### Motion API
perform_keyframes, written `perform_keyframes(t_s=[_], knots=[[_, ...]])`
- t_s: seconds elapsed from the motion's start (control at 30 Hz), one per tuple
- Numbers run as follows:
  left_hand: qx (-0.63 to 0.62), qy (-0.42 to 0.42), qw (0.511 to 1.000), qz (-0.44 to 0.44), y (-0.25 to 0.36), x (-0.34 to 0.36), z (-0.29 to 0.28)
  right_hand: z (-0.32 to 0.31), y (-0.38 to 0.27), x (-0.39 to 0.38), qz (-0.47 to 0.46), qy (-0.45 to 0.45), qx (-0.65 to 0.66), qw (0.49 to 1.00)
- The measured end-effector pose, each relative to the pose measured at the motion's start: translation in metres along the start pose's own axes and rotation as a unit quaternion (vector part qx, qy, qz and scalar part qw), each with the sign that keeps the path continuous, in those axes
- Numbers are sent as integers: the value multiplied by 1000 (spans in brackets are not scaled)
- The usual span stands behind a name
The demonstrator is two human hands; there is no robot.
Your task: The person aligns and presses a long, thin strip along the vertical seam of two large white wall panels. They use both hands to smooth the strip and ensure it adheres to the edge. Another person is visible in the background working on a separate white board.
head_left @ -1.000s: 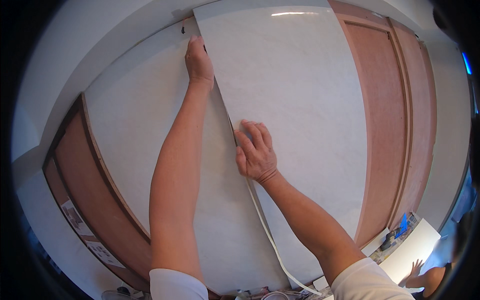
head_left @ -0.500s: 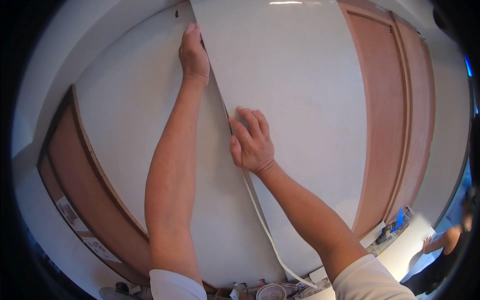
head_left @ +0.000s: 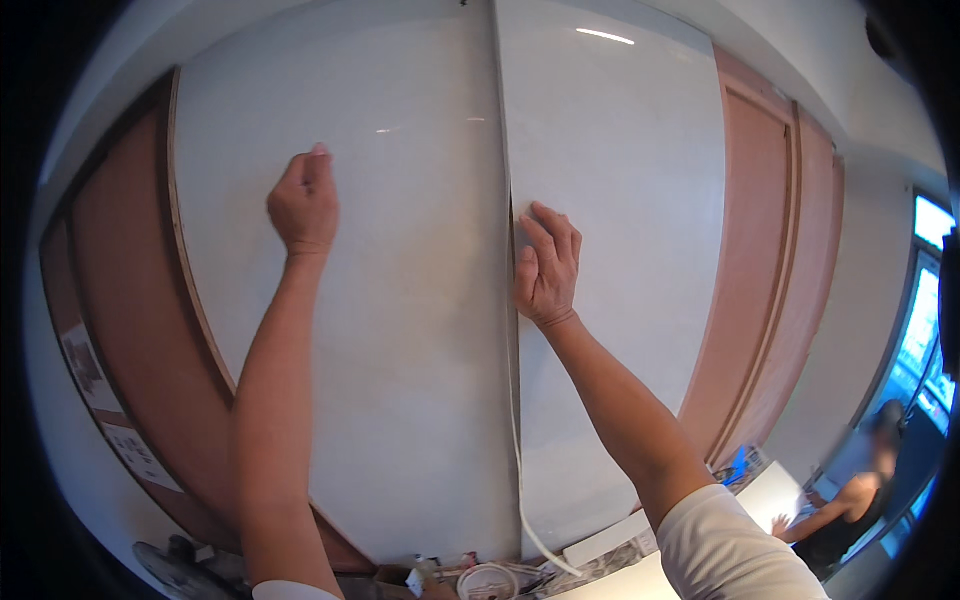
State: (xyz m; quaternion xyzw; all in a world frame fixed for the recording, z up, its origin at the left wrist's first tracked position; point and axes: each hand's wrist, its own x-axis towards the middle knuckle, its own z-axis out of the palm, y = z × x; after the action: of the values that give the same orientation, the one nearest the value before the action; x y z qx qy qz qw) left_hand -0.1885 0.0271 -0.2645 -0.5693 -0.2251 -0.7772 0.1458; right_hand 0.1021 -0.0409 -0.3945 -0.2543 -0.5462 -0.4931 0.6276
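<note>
Two large glossy white panels fill the middle, a left panel [head_left: 400,300] and a right panel [head_left: 620,180], with a narrow dark seam between them. My right hand [head_left: 550,265] rests at the right panel's edge by the seam, thumb and fingers loosely bent and apart. A thin white strip [head_left: 517,440] runs down from beside that hand along the seam and curves away at the bottom. In front of the left panel, apart from the seam, my left hand [head_left: 303,205] is raised with its fingers curled closed. Whatever it may hold is hidden.
Brown wood panels stand left [head_left: 130,240] and right [head_left: 760,230]. Below are a fan [head_left: 170,565], a round white tub [head_left: 488,582], clutter and a lit white board [head_left: 770,500]. Another person [head_left: 850,510] in a dark top is at the lower right, near a window [head_left: 920,330].
My left hand has left the seam and moved left and lower, its fingers closed. My right hand stays by the seam. The view has turned, and the other person shows more fully.
</note>
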Motion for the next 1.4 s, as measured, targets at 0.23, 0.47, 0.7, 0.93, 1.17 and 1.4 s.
perform_keyframes(t_s=[0.23,0.47,0.7,0.93,1.17,1.4], knots=[[17,56,994,94,-56,-29,-24,-10,-2,0,35,12,24,999],[-85,72,974,196,-70,-47,-18,-25,7,-1,71,0,12,997],[79,-465,879,-73,-21,40,-74,-38,-3,13,80,-5,58,995],[-3,-337,939,-65,-55,-13,-48,-38,3,2,73,-34,81,993],[-87,-190,977,-39,-97,-60,-20,-39,3,5,82,-20,104,991],[-120,-58,991,29,-112,-83,4,-41,0,4,81,-23,62,995]])
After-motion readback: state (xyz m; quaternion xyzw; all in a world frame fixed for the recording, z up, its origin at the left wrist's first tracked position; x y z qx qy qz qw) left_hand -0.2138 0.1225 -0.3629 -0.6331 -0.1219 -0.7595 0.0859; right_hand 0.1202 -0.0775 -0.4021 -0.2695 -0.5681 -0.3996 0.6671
